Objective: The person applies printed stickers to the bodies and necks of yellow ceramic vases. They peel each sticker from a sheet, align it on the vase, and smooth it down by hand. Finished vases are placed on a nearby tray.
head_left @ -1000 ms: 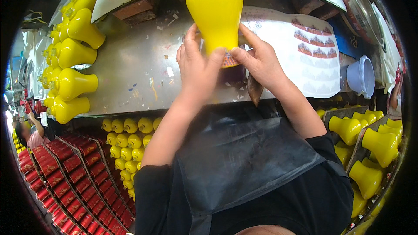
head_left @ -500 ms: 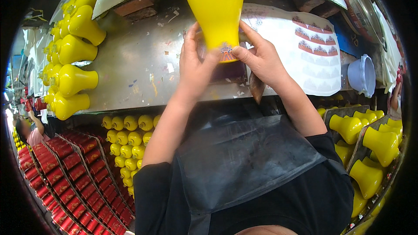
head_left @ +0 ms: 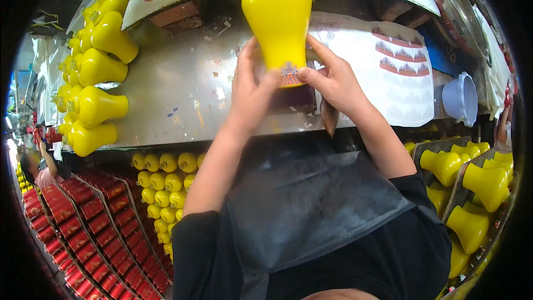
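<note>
A glossy yellow bottle [head_left: 276,16] lies in front of me, its narrow neck pointing away and its base toward me. A patterned decal with red and blue details [head_left: 290,71] sits on its side close to the base. My left hand [head_left: 251,80] grips the lower part from the left, thumb beside the decal. From the right, my right hand [head_left: 335,78] holds the same end, with its thumb on the decal's right edge. The fingers behind the bottle are partly hidden. Below my right hand is a dark brown pointed piece [head_left: 329,118].
A sheet of decals [head_left: 406,97] covers the table's right part, with a pale purple tub [head_left: 461,100] beyond it. Yellow bottles [head_left: 102,104] line the metal table's [head_left: 183,111] left side. Racks of red cylinders [head_left: 83,222] and more yellow bottles [head_left: 469,228] stand lower down.
The whole view has shifted slightly, so the table and bottle appear a little lower. Both hands stay on the bottle, their grip hardly changed.
</note>
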`<state>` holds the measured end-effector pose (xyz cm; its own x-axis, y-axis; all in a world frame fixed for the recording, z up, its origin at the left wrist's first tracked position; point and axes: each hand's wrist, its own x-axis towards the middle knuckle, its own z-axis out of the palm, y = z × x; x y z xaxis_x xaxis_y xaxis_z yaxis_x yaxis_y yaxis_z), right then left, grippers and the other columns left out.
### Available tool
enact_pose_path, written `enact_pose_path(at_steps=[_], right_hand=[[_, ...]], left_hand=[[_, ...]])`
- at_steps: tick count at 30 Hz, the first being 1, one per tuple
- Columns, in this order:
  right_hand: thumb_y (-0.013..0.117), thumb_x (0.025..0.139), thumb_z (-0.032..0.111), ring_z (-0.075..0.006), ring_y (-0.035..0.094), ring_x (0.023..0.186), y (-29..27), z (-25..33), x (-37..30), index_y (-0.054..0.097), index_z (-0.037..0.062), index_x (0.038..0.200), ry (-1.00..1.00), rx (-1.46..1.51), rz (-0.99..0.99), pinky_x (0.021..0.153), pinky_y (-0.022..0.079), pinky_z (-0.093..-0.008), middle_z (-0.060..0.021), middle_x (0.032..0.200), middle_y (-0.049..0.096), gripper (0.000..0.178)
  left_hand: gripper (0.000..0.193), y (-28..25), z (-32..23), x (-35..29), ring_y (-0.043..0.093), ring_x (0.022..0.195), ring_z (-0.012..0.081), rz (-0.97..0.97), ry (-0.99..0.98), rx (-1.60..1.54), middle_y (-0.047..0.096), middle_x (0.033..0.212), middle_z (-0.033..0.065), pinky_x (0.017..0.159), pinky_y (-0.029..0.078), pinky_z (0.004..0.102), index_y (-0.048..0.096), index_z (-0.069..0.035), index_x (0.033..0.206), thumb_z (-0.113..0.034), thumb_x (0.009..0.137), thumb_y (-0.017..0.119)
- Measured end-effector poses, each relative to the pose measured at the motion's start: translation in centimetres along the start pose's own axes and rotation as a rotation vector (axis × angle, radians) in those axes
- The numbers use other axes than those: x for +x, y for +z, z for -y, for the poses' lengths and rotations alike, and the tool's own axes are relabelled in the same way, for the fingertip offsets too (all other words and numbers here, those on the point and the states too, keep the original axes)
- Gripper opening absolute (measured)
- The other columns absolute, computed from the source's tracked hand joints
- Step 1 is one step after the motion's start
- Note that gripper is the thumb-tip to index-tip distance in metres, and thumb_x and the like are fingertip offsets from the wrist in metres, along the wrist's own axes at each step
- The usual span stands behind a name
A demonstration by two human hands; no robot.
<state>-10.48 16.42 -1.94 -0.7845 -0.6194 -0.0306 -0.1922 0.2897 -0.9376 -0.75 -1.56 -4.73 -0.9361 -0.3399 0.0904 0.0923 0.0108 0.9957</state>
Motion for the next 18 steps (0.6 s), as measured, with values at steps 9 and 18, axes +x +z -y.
enact_pose_path(at_steps=[9,18], right_hand=[[0.075,0.088,0.037,-0.0135,0.063,0.072,-0.6,2.5,-0.1,0.04,0.0003,0.158,0.093,-0.111,0.034,0.067,0.051,-0.0277,-0.0165,0.101,0.071,0.087],[0.077,0.081,0.042,-0.0466,0.071,0.106,-1.3,5.8,1.2,0.031,-0.0038,0.157,0.154,-0.312,0.028,0.091,0.057,-0.0452,-0.0346,0.118,0.068,0.1]], left_hand=[[0.081,0.4,-1.4,0.6,0.046,0.14,0.0324,-0.034,-0.025,0.011,0.049,0.146,0.023,0.119,0.034,0.0438,0.034,0.005,0.149,-0.019,0.085,0.078],[0.094,1.0,-2.0,0.7,0.041,0.145,0.0345,-0.011,-0.053,-0.029,0.04,0.152,0.0236,0.121,0.033,0.0463,0.022,0.003,0.156,-0.012,0.082,0.078]])
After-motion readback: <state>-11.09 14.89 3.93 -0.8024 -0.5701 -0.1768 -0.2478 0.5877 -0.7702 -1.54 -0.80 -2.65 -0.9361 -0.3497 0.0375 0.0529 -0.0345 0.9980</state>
